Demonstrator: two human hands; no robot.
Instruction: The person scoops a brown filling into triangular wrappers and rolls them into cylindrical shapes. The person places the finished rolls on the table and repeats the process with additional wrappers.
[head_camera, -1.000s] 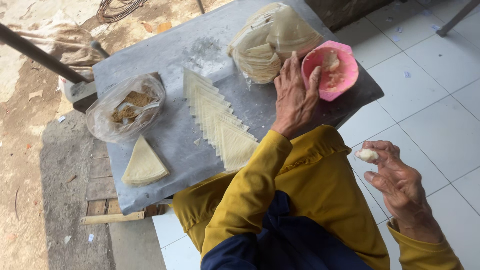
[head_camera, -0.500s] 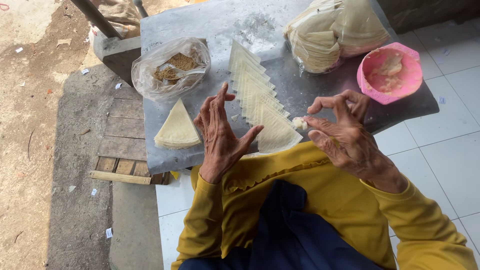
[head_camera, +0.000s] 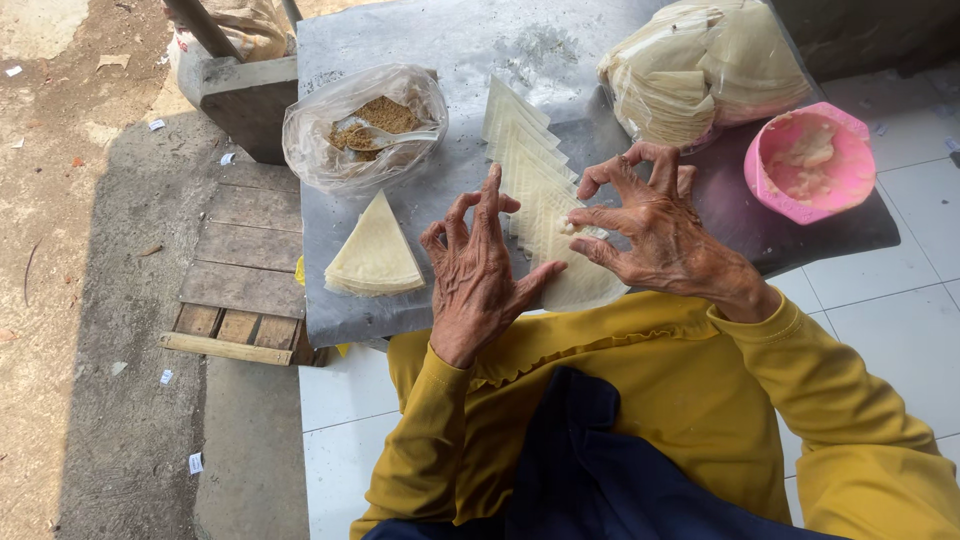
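Both hands are over the row of pale triangular wrappers (head_camera: 540, 200) fanned out along the middle of the grey bench (head_camera: 460, 40). The right hand (head_camera: 655, 235) hovers over the near end of that row, thumb and forefinger pinched shut on a small dab of white paste (head_camera: 570, 228), the other fingers curled above it. The left hand (head_camera: 480, 265) sits just left of the row, grip open, fingers spread and raised, thumb reaching onto the nearest wrapper and holding nothing.

Left of the row, near the front edge of the bench, lies a small stack of folded triangles (head_camera: 375, 255). Behind that stack, still left of the row, an open clear bag of brown filling (head_camera: 365, 125) with a spoon in it. Right of the row and further back, a big plastic bag of more wrappers (head_camera: 710, 70); right of the row, a pink bowl (head_camera: 810, 160) smeared with white paste. Yellow sleeves frame it all.
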